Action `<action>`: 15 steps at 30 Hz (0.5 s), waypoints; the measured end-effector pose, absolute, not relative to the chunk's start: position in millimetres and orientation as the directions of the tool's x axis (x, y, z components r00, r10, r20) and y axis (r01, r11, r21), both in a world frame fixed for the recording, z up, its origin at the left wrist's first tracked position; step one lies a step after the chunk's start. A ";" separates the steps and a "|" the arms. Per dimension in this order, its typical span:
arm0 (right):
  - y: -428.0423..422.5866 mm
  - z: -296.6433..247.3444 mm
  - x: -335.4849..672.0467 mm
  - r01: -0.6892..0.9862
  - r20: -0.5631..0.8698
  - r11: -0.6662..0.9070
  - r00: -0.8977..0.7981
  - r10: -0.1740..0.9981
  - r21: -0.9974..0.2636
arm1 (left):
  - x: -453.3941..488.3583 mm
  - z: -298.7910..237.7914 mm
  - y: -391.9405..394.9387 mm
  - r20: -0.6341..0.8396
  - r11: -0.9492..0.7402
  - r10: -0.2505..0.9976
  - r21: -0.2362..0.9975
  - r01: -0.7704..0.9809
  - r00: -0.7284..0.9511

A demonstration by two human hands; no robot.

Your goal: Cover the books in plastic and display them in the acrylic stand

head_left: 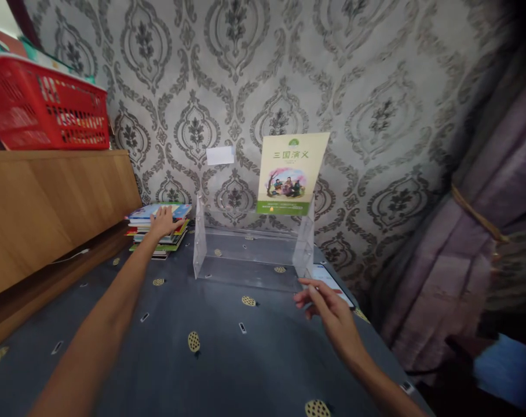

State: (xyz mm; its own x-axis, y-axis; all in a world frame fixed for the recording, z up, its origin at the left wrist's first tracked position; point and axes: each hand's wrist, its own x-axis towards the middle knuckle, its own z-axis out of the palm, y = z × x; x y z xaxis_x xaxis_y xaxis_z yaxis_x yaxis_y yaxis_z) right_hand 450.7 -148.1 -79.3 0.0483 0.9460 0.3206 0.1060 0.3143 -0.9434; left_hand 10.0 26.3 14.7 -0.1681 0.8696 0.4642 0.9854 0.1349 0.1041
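Note:
At the left, my left hand (162, 222) lies over the top of a stack of books (159, 246), its fingers apart on the blue-covered top book (135, 213). A clear acrylic tiered stand (245, 278) is in the middle against the wall. On its upper right leans a pale yellow and green book (293, 174) with a picture and Chinese characters on the cover. By the stand's lower right corner, my right hand (328, 304) hovers with loosely bent, parted fingers and holds nothing. Whether it touches the stand, I cannot tell.
Behind my right hand a tablet or phone (332, 284) with a lit screen lies beside the stand. A wooden cabinet (58, 202) at the left carries a red plastic basket (50, 104). A purple curtain (445, 278) hangs at the right. The dark patterned tablecloth (159, 359) covers the table.

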 end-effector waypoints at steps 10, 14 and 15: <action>-154.0 -133.1 420.4 0.121 0.158 0.162 -0.042 0.987 -0.979 | 3.8 3.0 28.6 0.441 0.101 0.897 -0.118 0.988 -0.039; -154.6 -133.3 422.9 0.145 0.150 0.159 -0.077 0.986 -0.976 | -5.1 0.0 8.7 0.451 0.071 0.892 -0.170 0.983 0.013; -154.4 -132.7 423.2 0.150 0.148 0.159 -0.081 0.986 -0.976 | -7.3 -1.1 3.1 0.454 0.066 0.891 -0.178 0.982 0.023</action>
State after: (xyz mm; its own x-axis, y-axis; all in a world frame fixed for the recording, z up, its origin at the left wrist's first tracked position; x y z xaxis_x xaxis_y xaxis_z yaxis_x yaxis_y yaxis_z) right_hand 423.2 -154.4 -132.7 -0.0810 0.9857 0.1480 0.1500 0.1588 -0.9759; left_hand -7.3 3.1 -1.1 0.0227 0.8908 0.4539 0.9819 0.0655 -0.1778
